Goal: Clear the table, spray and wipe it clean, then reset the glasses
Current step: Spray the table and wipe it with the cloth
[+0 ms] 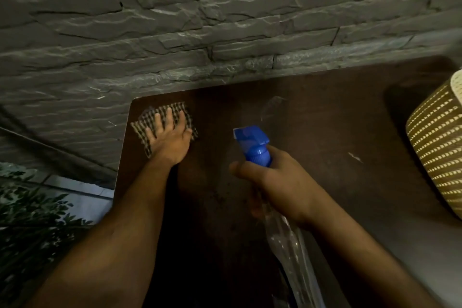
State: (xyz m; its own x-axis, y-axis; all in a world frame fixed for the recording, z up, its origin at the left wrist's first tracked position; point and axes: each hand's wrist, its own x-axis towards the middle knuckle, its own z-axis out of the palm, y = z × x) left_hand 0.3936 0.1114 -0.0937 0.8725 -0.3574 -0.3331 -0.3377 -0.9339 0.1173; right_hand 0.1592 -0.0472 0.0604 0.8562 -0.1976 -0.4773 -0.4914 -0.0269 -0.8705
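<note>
Table (312, 132) under treatment: dark brown top, far edge against a grey stone-clad wall (175, 20), near-left corner rounded.

Right hand (282, 182): clenched round the neck of the spray bottle (257, 147), fingers wrapped below the blue trigger head; index finger position on the trigger hidden, so cannot tell whether pressed. Bottle long axis running from the clear body near the lower frame edge up and away to the nozzle, nozzle aimed at the far middle of the top. Faint pale haze (272, 105) just beyond the nozzle, judged to be spray mist or a wet patch; too dim to confirm.

Left hand (170, 135): flat, fingers straight and spread, pressing the checked cloth (150, 130) onto the top at the far-left corner. Cloth lying flat, touching the surface, close to both the left and far edges.

Governing relation: sprayed zone lies to the right of the cloth, ahead of the nozzle, between the two hands and slightly farther out. Left hand nearer to it for wiping; sweep direction judged rightward along the far edge.

Woven basket-like object (435, 147) at the right edge, well apart from both hands. Small pale mark (355, 157) on the top between bottle and basket. No glasses in view; top judged cleared, spraying and wiping in hand, reset not yet begun.

Foliage (30, 220) below the left edge, off the table.
</note>
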